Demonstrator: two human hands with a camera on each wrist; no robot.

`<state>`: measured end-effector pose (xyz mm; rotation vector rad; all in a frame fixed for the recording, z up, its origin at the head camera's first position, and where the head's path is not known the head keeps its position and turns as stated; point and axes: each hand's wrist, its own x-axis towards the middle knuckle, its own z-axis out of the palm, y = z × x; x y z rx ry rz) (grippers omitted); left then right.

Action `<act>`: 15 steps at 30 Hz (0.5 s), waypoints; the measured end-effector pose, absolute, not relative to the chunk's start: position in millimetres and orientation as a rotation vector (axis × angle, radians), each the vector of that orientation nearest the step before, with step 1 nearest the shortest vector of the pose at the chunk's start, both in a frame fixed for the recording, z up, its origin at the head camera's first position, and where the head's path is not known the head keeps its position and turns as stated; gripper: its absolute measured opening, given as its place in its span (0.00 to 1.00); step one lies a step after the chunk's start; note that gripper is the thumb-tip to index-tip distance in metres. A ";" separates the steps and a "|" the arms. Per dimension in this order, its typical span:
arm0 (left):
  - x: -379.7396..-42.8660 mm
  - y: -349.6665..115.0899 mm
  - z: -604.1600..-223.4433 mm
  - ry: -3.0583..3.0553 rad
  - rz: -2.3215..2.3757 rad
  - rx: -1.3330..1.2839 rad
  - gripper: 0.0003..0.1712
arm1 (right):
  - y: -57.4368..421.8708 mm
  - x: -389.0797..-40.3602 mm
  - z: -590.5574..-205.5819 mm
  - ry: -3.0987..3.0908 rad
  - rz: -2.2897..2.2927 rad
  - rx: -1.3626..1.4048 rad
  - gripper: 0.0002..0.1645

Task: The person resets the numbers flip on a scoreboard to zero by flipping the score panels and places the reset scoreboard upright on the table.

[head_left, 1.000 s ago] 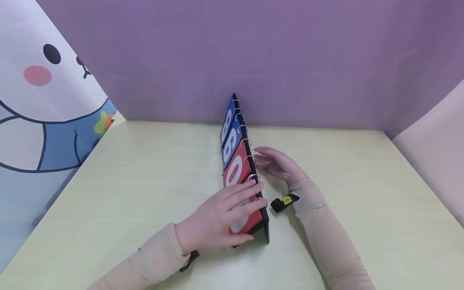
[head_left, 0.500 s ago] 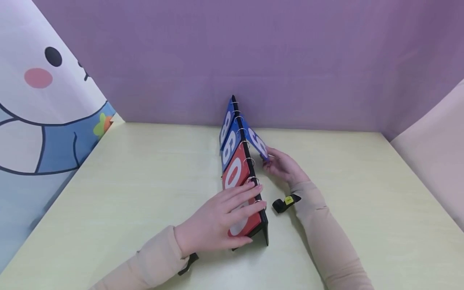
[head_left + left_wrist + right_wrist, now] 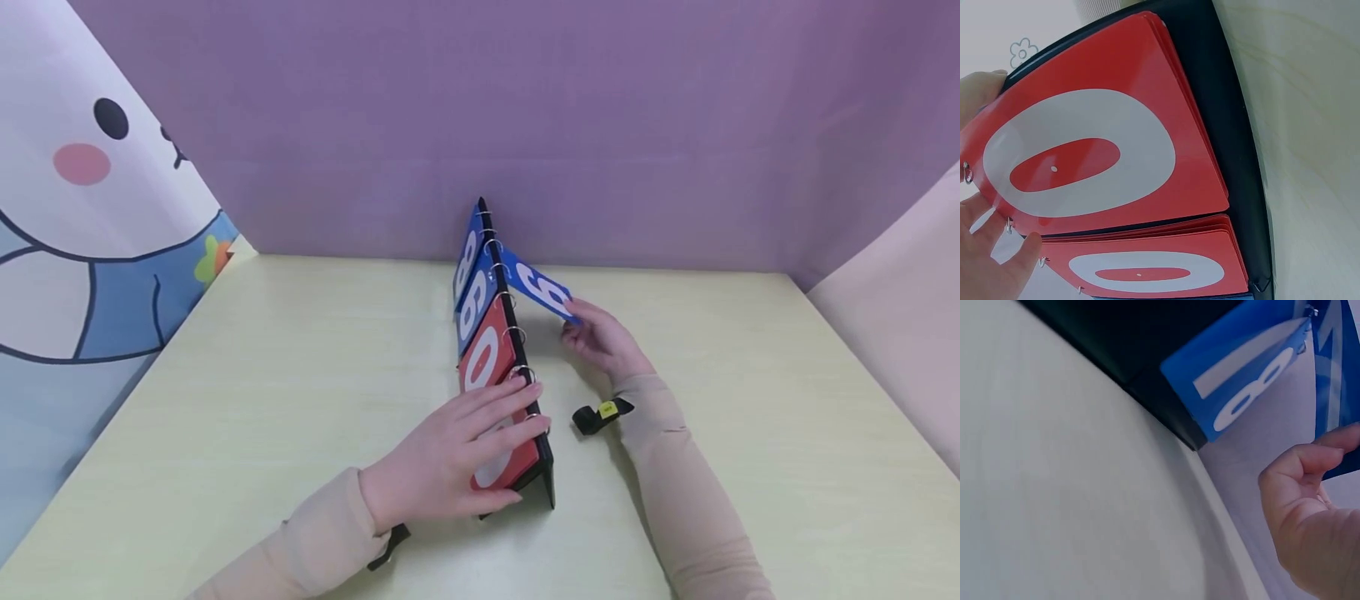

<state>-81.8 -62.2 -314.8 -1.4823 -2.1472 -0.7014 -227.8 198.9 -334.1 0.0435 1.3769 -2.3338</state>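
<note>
Pinching blue card [image 3: 536, 284], seemingly half-turned, in right hand [image 3: 603, 337]
Resting left hand [image 3: 450, 450], straight-fingered, on scoreboard [image 3: 510, 312]; not yet releasing blue card

Past the left hand [image 3: 453, 454], room lies left of the scoreboard [image 3: 484, 346] (a raised card [image 3: 538, 283] blocks right).

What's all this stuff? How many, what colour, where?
Flip scoreboard: one, black, centre
Red 0 cards: two stacks, red, near half
Blue number cards: several, blue, far half
Rings: several, silver, scoreboard's top
Table: one, pale yellow, underneath
Backdrop: one, purple, behind
Cartoon sheet: one, white/blue, left
Plain sheet: one, pale pink, right
Sleeves: two, beige, bottom
Straps: two, black, beside sleeves
Left grip: one hand, at scoreboard's near end
Right grip: one hand, pinching a blue card
</note>
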 end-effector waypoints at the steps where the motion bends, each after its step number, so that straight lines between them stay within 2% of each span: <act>1: -81.8 -62.1 -314.6 -2.150 -0.702 -1.483 0.45 | 200.0 -227.6 -332.9 1.375 -2.343 0.046 0.16; 15: -81.5 -61.8 -312.8 -2.211 -0.731 -1.481 0.44 | 210.3 -222.4 -299.9 1.319 -2.580 -0.013 0.10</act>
